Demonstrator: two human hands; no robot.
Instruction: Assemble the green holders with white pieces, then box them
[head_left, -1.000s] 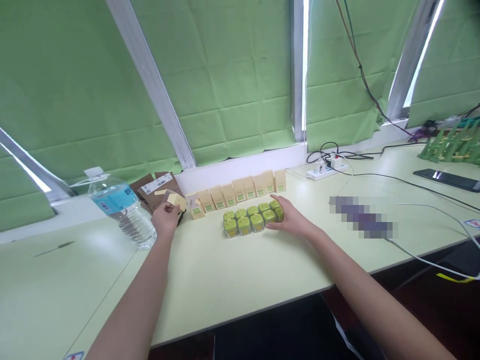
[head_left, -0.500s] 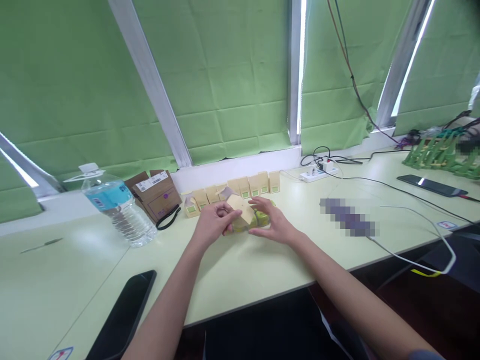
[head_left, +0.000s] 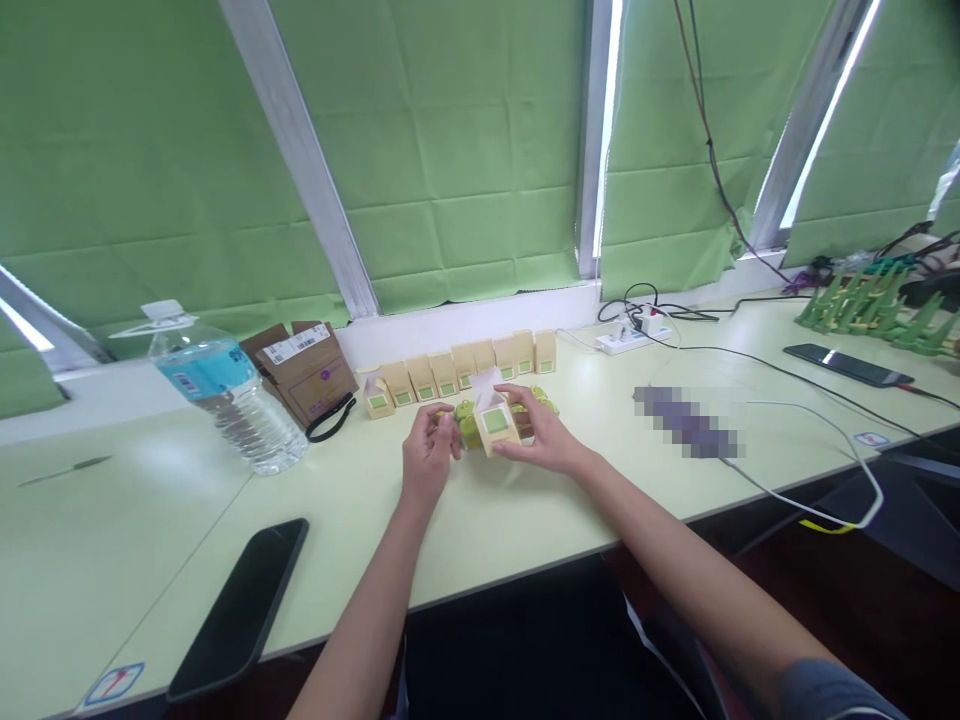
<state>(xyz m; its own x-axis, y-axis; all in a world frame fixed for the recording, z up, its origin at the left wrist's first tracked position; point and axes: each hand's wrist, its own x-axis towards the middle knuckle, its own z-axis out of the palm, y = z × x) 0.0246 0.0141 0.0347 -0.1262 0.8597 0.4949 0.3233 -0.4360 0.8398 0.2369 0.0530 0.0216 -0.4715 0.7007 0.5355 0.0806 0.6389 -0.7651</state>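
My right hand [head_left: 541, 432] grips a small cream carton [head_left: 495, 432], fingers along its far right side and thumb near the bottom. The carton is tilted, its green label faces me and its pale top flap stands up. My left hand [head_left: 429, 450] is to the left of the carton, fingers curled in beside some small green items [head_left: 466, 425]; whether anything is between those fingers is hidden. More of the green items lie on the table behind the carton, partly covered by it and my right hand. A row of several similar cream cartons [head_left: 444, 374] stands behind; the leftmost has its top up.
At left are a large water bottle [head_left: 229, 390], a brown cardboard box [head_left: 300, 375] with a black strap, a black phone [head_left: 240, 610] and a pen [head_left: 66, 470]. At right are a power strip [head_left: 634, 340], cables, another phone [head_left: 847, 366] and green spiky pieces [head_left: 862, 305].
The carton has passed from my left hand to my right, and has turned so its green label shows. My left hand has let go and shifted slightly left.
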